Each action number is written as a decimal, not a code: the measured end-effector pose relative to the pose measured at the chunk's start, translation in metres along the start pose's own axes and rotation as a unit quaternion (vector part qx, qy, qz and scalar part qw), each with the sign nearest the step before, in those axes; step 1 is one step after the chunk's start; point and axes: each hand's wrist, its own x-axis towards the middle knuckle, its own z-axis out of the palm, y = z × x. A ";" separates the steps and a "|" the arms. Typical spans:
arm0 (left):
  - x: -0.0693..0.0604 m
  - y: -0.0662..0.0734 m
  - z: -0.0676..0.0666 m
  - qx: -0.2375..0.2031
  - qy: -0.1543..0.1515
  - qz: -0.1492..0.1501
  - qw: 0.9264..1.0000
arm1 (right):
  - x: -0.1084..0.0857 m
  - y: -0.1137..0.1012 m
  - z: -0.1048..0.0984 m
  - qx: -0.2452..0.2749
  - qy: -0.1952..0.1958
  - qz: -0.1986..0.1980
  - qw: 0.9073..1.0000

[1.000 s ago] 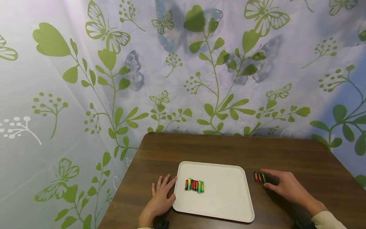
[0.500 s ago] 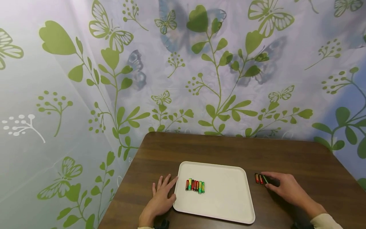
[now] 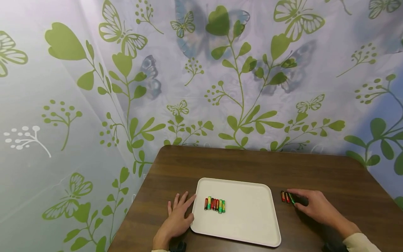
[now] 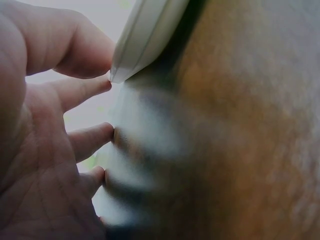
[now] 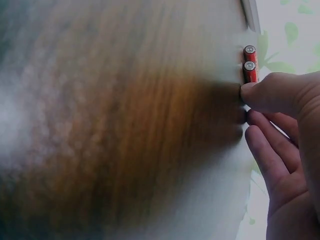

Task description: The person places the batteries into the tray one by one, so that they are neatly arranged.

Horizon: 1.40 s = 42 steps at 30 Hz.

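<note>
My left hand (image 3: 177, 217) rests on the table with fingers spread, its thumb and index finger at the left rim of a cream tray (image 3: 248, 220). The left wrist view shows that tray's corner (image 4: 145, 40) beside the thumb. On the tray several red and green batteries (image 3: 215, 204) lie side by side in a row. To the right of the tray, my right hand (image 3: 316, 206) pinches a green battery (image 3: 291, 198) between thumb and index finger, low at the table. Two red batteries (image 3: 285, 197) lie just left of it; their ends (image 5: 250, 65) show above the thumb in the right wrist view.
The brown wooden table (image 3: 252, 162) reaches back to a hanging curtain (image 3: 195, 84) printed with green leaves and butterflies. Another stretch of curtain (image 3: 82, 147) hangs along the left side.
My right thumb and index finger have closed in on the green battery, which now shows as a narrower strip at a slant. The left hand and tray stay put; the head view has shifted slightly.
</note>
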 end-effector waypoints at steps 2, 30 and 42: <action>0.000 0.000 0.000 0.001 0.000 -0.001 1.000 | 0.000 0.001 0.000 0.001 0.005 -0.005 1.000; -0.002 0.003 -0.001 -0.006 0.001 0.004 1.000 | -0.005 -0.024 -0.009 0.019 0.050 -0.001 0.999; -0.003 0.003 0.001 -0.012 -0.002 0.002 1.000 | 0.008 -0.071 0.005 0.085 0.048 0.000 0.995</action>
